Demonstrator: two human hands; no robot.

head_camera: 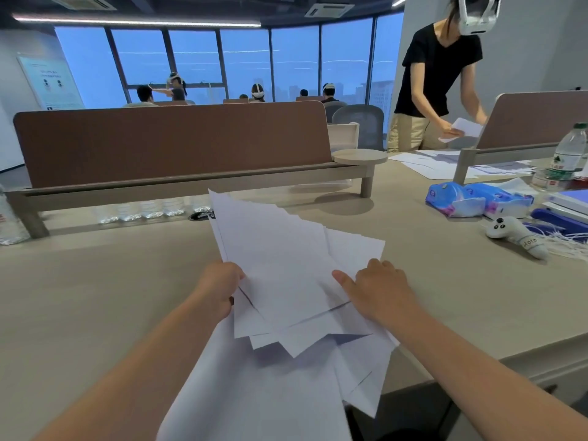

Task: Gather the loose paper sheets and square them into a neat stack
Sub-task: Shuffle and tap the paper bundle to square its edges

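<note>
A fanned, uneven bunch of white paper sheets (280,265) is lifted above the beige desk (95,281), its corners pointing different ways. My left hand (219,288) grips the bunch at its left edge, fingers curled round it. My right hand (378,288) holds the right side, thumb lying on top of the sheets and fingers underneath. More loose white sheets (254,393) lie below, spilling over the desk's near edge towards me.
A brown divider panel (171,141) runs across the desk behind the papers, with water bottles (140,211) under it. Tissue packs (477,202), a white controller (515,233) and folders sit at right. A person in black (436,74) handles papers at the far right.
</note>
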